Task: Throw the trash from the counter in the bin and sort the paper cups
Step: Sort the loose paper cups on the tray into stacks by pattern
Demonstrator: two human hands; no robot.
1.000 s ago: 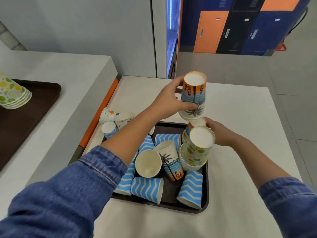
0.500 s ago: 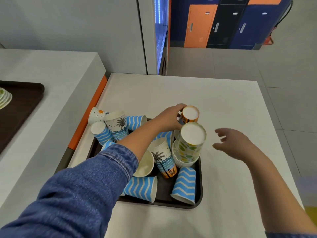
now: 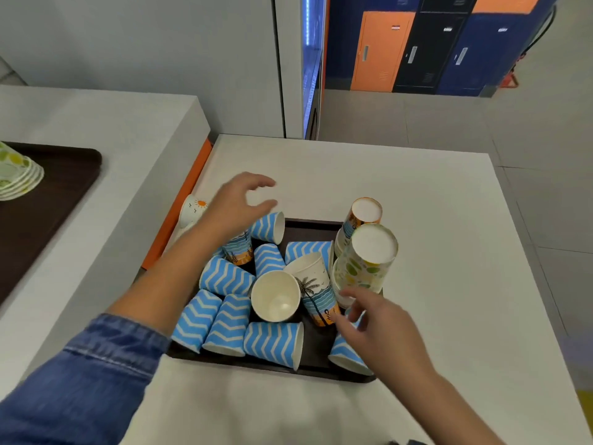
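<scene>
A dark tray (image 3: 316, 364) on the white counter (image 3: 449, 220) holds several paper cups. Blue zigzag cups (image 3: 272, 343) lie on their sides at the front and left. An upside-down stack of palm-print cups (image 3: 361, 221) stands at the tray's back right, with an upside-down stack of lemon-print cups (image 3: 365, 261) in front of it. One palm-print cup (image 3: 316, 290) leans in the middle beside a white cup (image 3: 276, 297) lying mouth toward me. My left hand (image 3: 236, 210) hovers over the tray's back left, fingers loose and holding nothing. My right hand (image 3: 375, 329) hangs above the front right, fingers spread.
A sun-print cup (image 3: 192, 208) lies off the tray by the orange gap at the left. On the lower left counter a second dark tray (image 3: 57, 194) carries a stack of lemon-print cups (image 3: 16, 171). Lockers and open floor lie beyond the counter's far edge.
My left hand has let go of the palm-print stack, which now stands on the tray, and moved left. My right hand has come back toward the tray's front right.
</scene>
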